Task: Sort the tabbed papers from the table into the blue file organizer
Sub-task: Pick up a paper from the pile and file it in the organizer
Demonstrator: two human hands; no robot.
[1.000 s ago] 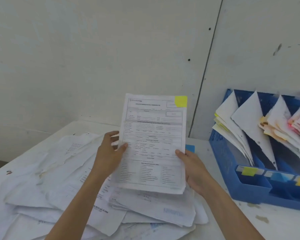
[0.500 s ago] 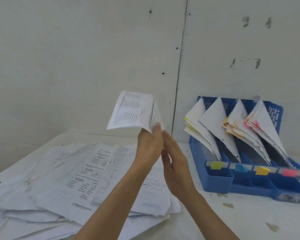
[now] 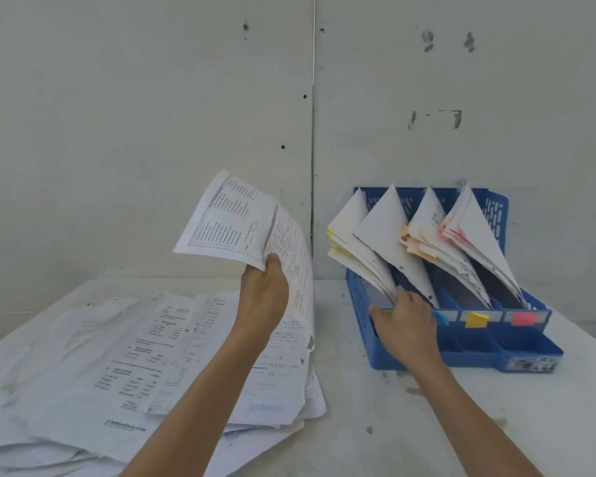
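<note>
the left hand (image 3: 263,294) is holding one paper (image 3: 241,222) up in the air. the thumb is pressing on the front of the sheet and the fingers are curling behind it, so the hand is pinching the paper near its bottom edge. the paper is bending and flopping over. it is hanging above the pile of papers (image 3: 117,356) and to the left of the blue file organizer (image 3: 530,352), not inside it.

the right hand (image 3: 405,327) is reaching to the first slot on the left side of the organizer. its fingers are stretching out and touching the bottom of the filed papers (image 3: 351,242) that are leaning there. it is not gripping anything.

the organizer is sitting on the white table (image 3: 375,407) close to the wall (image 3: 152,98). it is holding four bunches of papers, all leaning back. little colour tabs are sticking on its front bar: a blue tab (image 3: 442,318), a yellow tab (image 3: 476,320) and a pink tab (image 3: 524,318). the right hand is covering the front of the first slot.

the big pile is lying messy on the left side of the table.
</note>
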